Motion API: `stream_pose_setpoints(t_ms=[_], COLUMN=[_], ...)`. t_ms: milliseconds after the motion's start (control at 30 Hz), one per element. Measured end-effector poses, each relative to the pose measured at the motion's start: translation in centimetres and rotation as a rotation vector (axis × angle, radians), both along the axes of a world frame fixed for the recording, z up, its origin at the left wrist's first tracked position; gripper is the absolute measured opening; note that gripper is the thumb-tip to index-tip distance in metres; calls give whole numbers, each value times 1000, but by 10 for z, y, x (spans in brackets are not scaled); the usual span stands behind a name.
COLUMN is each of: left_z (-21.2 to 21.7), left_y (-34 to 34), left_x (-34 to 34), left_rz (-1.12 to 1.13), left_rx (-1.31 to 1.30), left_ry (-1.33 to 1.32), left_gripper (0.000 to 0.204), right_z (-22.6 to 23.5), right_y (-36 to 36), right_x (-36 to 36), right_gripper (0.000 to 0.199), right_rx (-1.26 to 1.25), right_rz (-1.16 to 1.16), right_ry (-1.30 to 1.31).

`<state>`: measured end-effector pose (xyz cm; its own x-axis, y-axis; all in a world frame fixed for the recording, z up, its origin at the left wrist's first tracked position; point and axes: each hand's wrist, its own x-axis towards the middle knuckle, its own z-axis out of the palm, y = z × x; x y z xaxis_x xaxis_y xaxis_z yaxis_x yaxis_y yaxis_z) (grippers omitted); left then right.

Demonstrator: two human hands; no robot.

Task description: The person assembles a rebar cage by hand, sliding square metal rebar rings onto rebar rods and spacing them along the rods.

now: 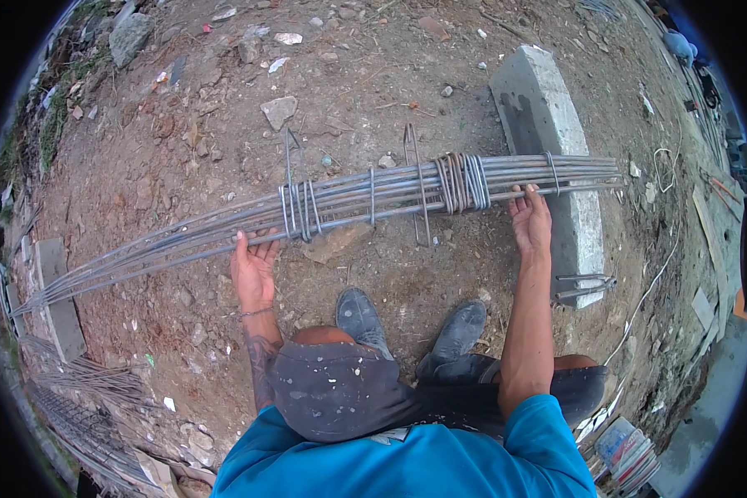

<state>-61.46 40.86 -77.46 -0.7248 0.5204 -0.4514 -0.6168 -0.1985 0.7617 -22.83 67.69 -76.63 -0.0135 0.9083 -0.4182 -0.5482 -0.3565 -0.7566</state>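
A long bundle of steel reinforcing bars [373, 199] lies across the dirt from far left to right, its right end resting on a concrete block [548, 124]. Rectangular steel ties are threaded around it, one cluster [297, 212] near my left hand and a thicker cluster [463, 181] near my right. My left hand [253, 266] grips the nearest bar from below, just left of the first cluster. My right hand [529, 217] rests on the nearest bar, fingers curled over it, right of the thick cluster. I squat behind the bundle with both dark shoes [361, 319] on the dirt.
Bent steel ties [585, 286] lie on the concrete block's near end. Stones [279, 109] and rubble dot the dirt beyond. More bars and mesh [91, 398] lie at lower left beside a concrete slab [58, 307]. Planks and wire line the right edge.
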Motion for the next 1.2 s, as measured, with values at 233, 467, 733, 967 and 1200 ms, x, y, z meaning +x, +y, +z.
stream_pose_setpoints(t_ms=[233,467,733,967,1200], left_z=[2,4,10,-10,10], left_y=[0,-13,-52,-69,-49], left_x=[-16,-31,-112,-112,-92], left_rz=[178,226,493,440,250], left_rx=[-73,-53,-117,-44,30], left_ry=[-124,-100,51,129,-142], left_gripper=[23,21,19,24,32], right_z=[-4,-35,-57,-45,-29], right_y=[4,23,35,27,20], right_x=[8,29,42,36,23], right_gripper=[22,27,27,23,19], right_rx=[-10,-41,-7,-16,-96], right_rz=[61,86,104,73,20], right_ry=[-72,-97,-43,-109,-143])
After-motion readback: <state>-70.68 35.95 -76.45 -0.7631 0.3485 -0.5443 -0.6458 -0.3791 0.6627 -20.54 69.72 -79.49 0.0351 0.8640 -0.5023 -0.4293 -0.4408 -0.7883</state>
